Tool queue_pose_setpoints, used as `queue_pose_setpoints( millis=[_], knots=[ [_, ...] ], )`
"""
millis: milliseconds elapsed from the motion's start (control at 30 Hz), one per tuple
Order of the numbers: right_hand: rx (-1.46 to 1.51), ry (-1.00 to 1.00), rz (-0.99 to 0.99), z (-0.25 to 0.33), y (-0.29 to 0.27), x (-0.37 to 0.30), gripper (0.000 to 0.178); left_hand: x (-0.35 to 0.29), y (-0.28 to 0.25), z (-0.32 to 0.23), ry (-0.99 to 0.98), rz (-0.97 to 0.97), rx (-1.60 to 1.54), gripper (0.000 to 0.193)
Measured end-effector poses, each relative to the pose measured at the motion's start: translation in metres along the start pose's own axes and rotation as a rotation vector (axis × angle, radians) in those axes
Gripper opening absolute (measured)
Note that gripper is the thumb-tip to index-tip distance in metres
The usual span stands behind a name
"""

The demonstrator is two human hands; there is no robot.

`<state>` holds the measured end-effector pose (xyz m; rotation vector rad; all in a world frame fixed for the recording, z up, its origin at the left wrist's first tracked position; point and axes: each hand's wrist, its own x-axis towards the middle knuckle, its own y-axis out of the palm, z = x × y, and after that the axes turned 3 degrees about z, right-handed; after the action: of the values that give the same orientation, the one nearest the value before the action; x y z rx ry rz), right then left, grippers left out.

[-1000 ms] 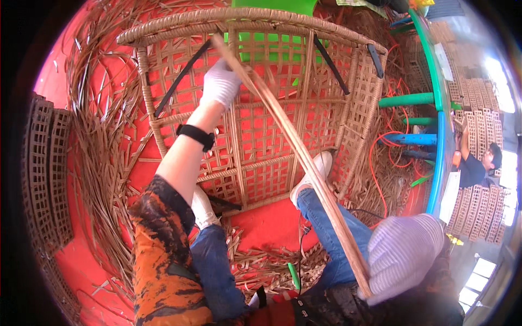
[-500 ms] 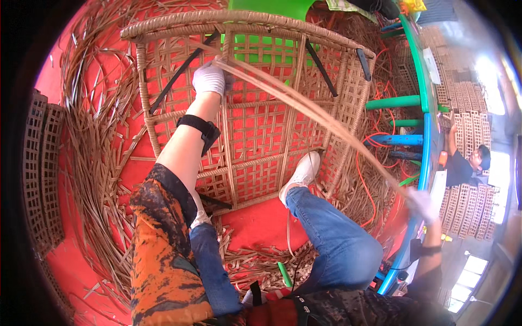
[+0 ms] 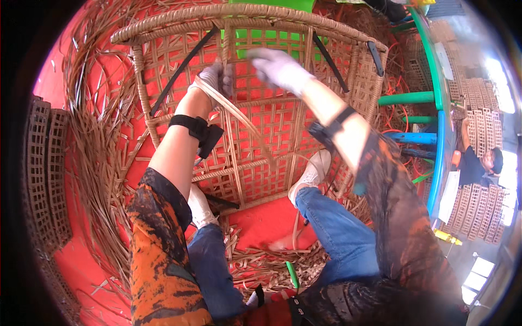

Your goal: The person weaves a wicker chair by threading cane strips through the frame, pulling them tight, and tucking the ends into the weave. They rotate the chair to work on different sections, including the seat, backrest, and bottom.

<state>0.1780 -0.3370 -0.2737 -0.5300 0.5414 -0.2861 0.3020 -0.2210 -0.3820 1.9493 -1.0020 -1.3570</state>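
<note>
A woven rattan panel with a wrapped rim and open lattice lies in front of me, over my feet. My left hand, in a pale glove, is closed at the panel's upper left upright. From it a light brown flat rattan strip trails down to the right over the lattice, its lower end blurred. My right hand, gloved too, is held over the upper middle of the panel, fingers stretched toward the left hand. Motion smears it somewhat, and I see nothing in it.
Loose strips lie heaped on the red floor at left. Stacked woven panels stand at far left. A green and blue frame runs along the right. Beyond it is another person. A green-handled tool lies near my legs.
My right hand has come from the far right to the panel's upper middle. The strip, stretched taut between both hands before, now hangs slack from the left hand, free of the right.
</note>
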Motion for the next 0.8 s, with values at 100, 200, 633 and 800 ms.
queue_pose_setpoints(
  millis=[100, 200, 633, 800],
  knots=[
    [0.365, 0.091, 0.176, 0.002, 0.028, 0.049, 0.031, -0.010, 0.004, 0.000, 0.016, -0.150, 0.082, 0.025],
    [0.673, 0.145, 0.343, -0.021, 0.026, 0.067, 0.025, -0.002, 0.000, 0.006, -0.001, -0.037, 0.082, 0.024],
    [0.183, 0.287, 0.035, -0.027, -0.096, -0.187, 0.033, -0.014, -0.016, 0.016, 0.106, -0.111, -0.014, 0.031],
    [0.163, 0.551, -0.557, -0.187, -0.211, -0.542, 0.035, -0.003, 0.004, 0.015, 0.245, 0.125, 0.138, 0.032]
  ],
)
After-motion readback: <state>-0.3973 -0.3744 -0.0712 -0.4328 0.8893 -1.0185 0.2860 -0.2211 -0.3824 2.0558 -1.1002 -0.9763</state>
